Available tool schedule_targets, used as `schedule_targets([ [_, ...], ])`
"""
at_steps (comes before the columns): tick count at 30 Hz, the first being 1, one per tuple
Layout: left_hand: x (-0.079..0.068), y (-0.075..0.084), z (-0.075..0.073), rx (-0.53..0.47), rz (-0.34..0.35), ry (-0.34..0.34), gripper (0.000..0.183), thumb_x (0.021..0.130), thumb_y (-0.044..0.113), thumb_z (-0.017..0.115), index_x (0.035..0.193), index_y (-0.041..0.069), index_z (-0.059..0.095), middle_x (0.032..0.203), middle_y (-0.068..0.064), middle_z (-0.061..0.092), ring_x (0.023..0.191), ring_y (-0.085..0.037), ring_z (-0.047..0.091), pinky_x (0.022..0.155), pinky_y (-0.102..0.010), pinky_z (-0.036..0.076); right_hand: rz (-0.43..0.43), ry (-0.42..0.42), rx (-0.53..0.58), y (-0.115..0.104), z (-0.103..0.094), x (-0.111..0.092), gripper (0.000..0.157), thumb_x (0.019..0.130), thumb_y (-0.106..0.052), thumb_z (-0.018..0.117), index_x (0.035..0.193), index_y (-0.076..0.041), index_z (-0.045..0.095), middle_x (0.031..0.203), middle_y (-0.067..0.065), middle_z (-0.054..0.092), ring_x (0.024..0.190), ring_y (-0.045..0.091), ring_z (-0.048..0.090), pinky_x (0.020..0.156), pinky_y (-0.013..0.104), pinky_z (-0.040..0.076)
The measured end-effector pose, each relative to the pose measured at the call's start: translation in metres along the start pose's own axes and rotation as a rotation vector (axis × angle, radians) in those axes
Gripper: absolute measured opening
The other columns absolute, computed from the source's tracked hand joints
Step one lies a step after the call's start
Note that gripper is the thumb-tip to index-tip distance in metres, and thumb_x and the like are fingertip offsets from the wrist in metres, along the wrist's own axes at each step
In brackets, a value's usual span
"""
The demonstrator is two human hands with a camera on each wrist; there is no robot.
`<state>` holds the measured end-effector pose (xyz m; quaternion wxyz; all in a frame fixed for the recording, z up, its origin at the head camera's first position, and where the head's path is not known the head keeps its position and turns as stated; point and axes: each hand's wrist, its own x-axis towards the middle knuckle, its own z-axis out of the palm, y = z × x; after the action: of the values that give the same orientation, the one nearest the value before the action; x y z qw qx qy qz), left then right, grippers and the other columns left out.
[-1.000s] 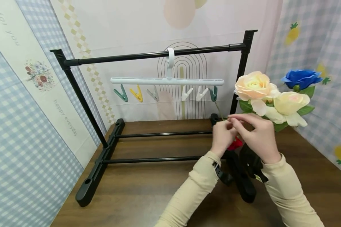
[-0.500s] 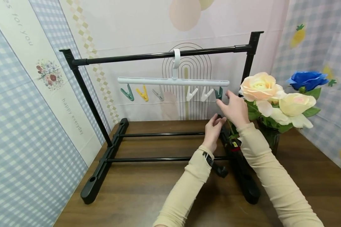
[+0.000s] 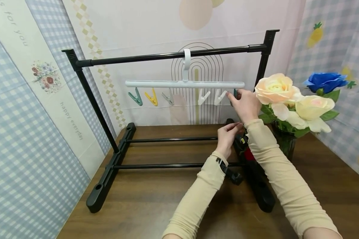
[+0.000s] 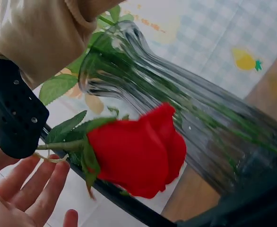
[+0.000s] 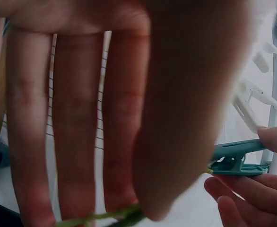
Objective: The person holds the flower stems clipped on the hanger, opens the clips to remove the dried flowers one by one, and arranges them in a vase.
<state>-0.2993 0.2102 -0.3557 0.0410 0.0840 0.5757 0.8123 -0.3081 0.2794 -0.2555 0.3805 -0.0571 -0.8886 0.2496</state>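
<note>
My right hand (image 3: 246,104) is up at the right end of the white hanger (image 3: 155,83), pinching the dark green clip (image 5: 238,158) between thumb and fingers. Just below it, my left hand (image 3: 227,137) pinches the green stem (image 5: 100,217) of a red rose. The rose (image 4: 138,156) hangs head down in the left wrist view, its bloom beyond the left fingers. In the head view only a patch of its red shows beside the right sleeve. A bit of stem shows right at the clip; the fingers hide much of the rest.
A black rack (image 3: 143,59) carries the hanger, with a yellow clip (image 3: 151,98), white clips (image 3: 204,98) and others along it. At the right stands a glass vase (image 4: 214,113) holding peach and cream roses (image 3: 276,89) and a blue rose (image 3: 326,82). Brown table below.
My hands were together low on the stem. The right hand has since risen to the green clip and gripped it, while the left stays below on the stem. The head view has shifted slightly.
</note>
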Motion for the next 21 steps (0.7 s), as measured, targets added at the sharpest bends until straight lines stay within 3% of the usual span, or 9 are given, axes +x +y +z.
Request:
schedule_targets([
  [2,0.0,0.0,0.0,-0.005,0.016,-0.003,0.017,0.084,0.015,0.074,0.096,0.003,0.077,0.085,-0.019,0.074,0.064,-0.013,0.067,0.079,-0.023,0.053,-0.012,0.0,0.018,0.001,0.0,-0.001,0.046,0.094,-0.044,0.058,0.073,-0.002,0.061,0.08,0.022,0.069,0.066,0.035,0.057,0.049,0.031,0.029],
  [6,-0.002,-0.001,0.0,-0.027,0.051,-0.014,0.017,0.085,0.011,0.072,0.099,0.001,0.076,0.091,-0.022,0.074,0.079,-0.041,0.07,0.082,-0.032,0.056,-0.01,-0.018,0.053,0.002,-0.001,-0.002,0.048,0.096,-0.043,0.056,0.07,-0.002,0.059,0.08,0.022,0.069,0.07,0.036,0.056,0.054,0.032,0.03],
  [8,-0.002,-0.001,0.0,-0.035,0.067,-0.014,0.016,0.085,0.009,0.071,0.099,0.001,0.076,0.094,-0.023,0.073,0.089,-0.047,0.068,0.081,-0.033,0.057,-0.004,-0.029,0.068,0.003,-0.001,-0.003,0.048,0.096,-0.043,0.056,0.072,-0.001,0.061,0.081,0.022,0.069,0.072,0.037,0.057,0.056,0.033,0.031],
  [11,-0.002,-0.002,-0.001,-0.026,0.081,-0.006,0.015,0.085,0.008,0.071,0.098,0.002,0.076,0.096,-0.023,0.073,0.078,-0.039,0.071,0.077,-0.03,0.056,-0.008,-0.033,0.087,0.003,-0.002,-0.002,0.046,0.096,-0.041,0.056,0.078,0.0,0.066,0.082,0.022,0.07,0.073,0.037,0.059,0.057,0.033,0.031],
  [13,-0.001,-0.002,-0.002,-0.016,0.092,-0.002,0.016,0.085,0.008,0.071,0.098,0.002,0.076,0.096,-0.023,0.073,0.074,-0.03,0.071,0.076,-0.028,0.056,-0.02,-0.031,0.099,0.003,-0.003,-0.001,0.045,0.096,-0.039,0.056,0.074,0.0,0.065,0.074,0.02,0.067,0.067,0.035,0.057,0.054,0.032,0.03],
  [16,0.001,-0.001,-0.006,0.01,0.109,-0.007,0.017,0.085,0.008,0.07,0.1,0.001,0.076,0.097,-0.022,0.073,0.079,-0.034,0.071,0.08,-0.033,0.057,-0.054,-0.036,0.105,0.003,-0.005,0.001,0.048,0.097,-0.036,0.056,0.061,-0.003,0.055,0.053,0.01,0.052,0.053,0.026,0.048,0.049,0.029,0.026],
  [19,0.002,0.002,-0.012,0.064,0.13,-0.006,0.018,0.086,0.008,0.07,0.101,0.001,0.075,0.097,-0.02,0.074,0.088,-0.04,0.07,0.077,-0.032,0.057,-0.072,-0.05,0.131,0.003,-0.008,0.002,0.05,0.097,-0.032,0.057,0.054,-0.008,0.046,0.046,-0.003,0.036,0.046,0.016,0.037,0.045,0.027,0.023],
  [21,0.002,0.005,-0.017,0.121,0.149,0.016,0.016,0.085,0.01,0.071,0.099,0.004,0.077,0.096,-0.017,0.074,0.082,-0.03,0.07,0.072,-0.028,0.055,-0.068,-0.066,0.16,0.003,-0.011,0.001,0.051,0.097,-0.031,0.057,0.053,-0.01,0.044,0.044,-0.008,0.032,0.043,0.013,0.034,0.044,0.026,0.023],
])
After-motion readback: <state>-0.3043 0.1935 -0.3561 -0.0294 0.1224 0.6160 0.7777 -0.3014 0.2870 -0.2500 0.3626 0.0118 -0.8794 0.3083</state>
